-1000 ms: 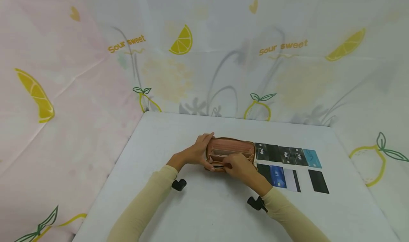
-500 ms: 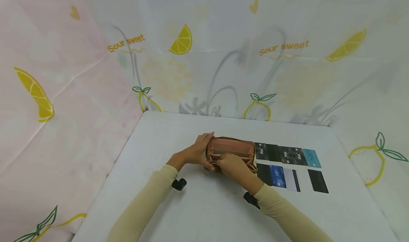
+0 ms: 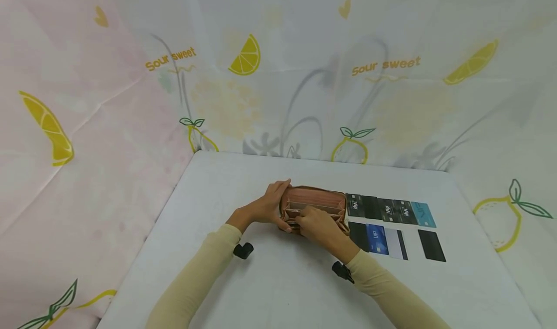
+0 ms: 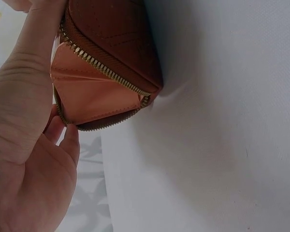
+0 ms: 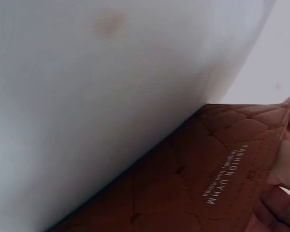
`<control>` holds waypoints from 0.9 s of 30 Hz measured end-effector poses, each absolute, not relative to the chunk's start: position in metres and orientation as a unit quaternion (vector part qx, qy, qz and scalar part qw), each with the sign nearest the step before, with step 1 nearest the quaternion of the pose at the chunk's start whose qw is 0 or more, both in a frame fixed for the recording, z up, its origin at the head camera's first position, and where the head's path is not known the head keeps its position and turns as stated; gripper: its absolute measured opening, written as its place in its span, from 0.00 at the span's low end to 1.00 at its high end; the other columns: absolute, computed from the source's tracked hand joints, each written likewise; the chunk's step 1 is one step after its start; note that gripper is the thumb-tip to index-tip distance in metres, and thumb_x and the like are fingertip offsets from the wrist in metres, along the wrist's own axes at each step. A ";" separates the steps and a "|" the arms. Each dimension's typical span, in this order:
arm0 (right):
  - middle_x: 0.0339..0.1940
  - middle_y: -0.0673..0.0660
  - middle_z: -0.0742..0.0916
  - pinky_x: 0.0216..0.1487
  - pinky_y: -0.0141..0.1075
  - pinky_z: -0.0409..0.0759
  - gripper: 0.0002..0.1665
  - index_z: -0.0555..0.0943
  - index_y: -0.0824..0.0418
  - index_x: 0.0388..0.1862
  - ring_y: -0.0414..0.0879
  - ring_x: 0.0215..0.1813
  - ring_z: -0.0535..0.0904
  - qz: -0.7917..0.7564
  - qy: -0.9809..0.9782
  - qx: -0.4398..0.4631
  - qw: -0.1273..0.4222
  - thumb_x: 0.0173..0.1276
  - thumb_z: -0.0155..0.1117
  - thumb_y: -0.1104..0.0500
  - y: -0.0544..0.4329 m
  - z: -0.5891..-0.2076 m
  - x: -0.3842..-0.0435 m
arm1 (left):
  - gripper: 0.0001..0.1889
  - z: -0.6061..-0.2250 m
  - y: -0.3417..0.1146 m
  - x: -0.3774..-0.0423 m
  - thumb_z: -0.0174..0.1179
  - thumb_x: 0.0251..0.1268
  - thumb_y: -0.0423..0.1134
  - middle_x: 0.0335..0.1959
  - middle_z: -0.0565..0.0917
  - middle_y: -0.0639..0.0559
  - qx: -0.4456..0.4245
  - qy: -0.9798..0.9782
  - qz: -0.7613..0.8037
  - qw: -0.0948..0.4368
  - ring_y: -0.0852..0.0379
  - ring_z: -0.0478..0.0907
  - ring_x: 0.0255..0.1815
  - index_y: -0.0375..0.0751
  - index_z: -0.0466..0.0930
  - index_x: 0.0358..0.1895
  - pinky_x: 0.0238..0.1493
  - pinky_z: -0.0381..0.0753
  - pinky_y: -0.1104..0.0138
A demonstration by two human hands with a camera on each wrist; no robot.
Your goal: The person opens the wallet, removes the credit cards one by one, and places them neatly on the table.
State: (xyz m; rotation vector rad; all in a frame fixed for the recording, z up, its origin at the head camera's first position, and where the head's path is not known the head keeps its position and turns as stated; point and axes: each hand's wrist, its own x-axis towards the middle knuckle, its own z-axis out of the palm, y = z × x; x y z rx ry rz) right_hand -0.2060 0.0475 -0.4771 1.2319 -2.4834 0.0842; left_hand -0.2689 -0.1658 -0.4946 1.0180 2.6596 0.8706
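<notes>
A brown zip-around wallet [image 3: 319,196] lies unzipped in the middle of the table, its pink-tan compartments facing up. My left hand [image 3: 264,208] grips its left end, thumb at the front and fingers toward the back. The left wrist view shows the brass zipper [image 4: 108,72] and folded side gusset [image 4: 94,96] beside that hand. My right hand [image 3: 319,226] reaches into the wallet's front section with bent fingers. In the right wrist view its thumb [image 5: 285,164] is at the top edge of the quilted front, which bears white lettering. What these fingers hold, I cannot tell.
Right of the wallet lie two rows of cards: a back row of black cards [image 3: 387,209] ending in a teal card [image 3: 423,215], and a front row with a blue card [image 3: 376,238], a white striped card [image 3: 395,244] and a separate black card [image 3: 432,245]. Printed cloth hangs behind.
My right hand has moved a little left along the wallet's front section, then stayed nearly still. The left hand keeps its grip, and the cards lie as before.
</notes>
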 end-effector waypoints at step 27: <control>0.26 0.47 0.85 0.28 0.32 0.78 0.08 0.87 0.58 0.30 0.35 0.27 0.78 0.323 -0.887 0.296 0.143 0.53 0.69 0.70 0.116 -0.424 -0.201 | 0.73 -0.497 -0.166 -0.271 0.79 0.33 0.63 0.73 0.52 0.44 0.347 0.892 0.281 0.077 0.47 0.51 0.70 0.36 0.38 0.78 0.67 0.64 0.53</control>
